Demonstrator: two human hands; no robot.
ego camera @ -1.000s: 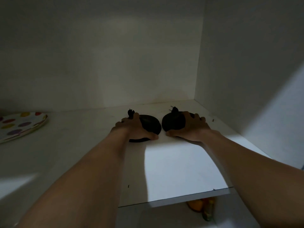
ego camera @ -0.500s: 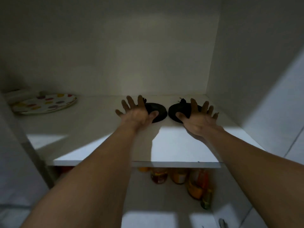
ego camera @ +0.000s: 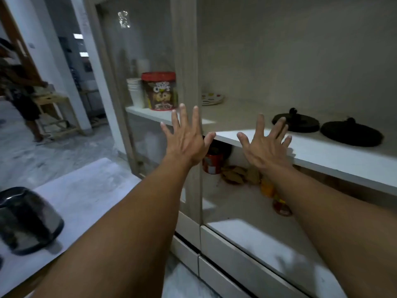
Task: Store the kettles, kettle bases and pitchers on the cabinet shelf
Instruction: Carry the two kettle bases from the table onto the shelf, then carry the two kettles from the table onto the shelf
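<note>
Your view is smeared by motion, so the kettle (ego camera: 25,220) at the lower left of the tabletop (ego camera: 86,190) is blurred and cut off by the frame edge. The jars on the lower shelf (ego camera: 236,203) are partly hidden behind your arms and hard to make out. You can count two black kettle bases (ego camera: 295,123) (ego camera: 351,134) and one kettle; no pitcher can be made out. Both bases lie side by side, close together, on the cabinet shelf (ego camera: 322,153), to the right of and beyond your hands. Your left hand (ego camera: 185,139) and right hand (ego camera: 265,146) are both spread flat with fingers splayed, holding nothing, in front of the shelf's edge. The kettle sits well apart, down by your left forearm.
</note>
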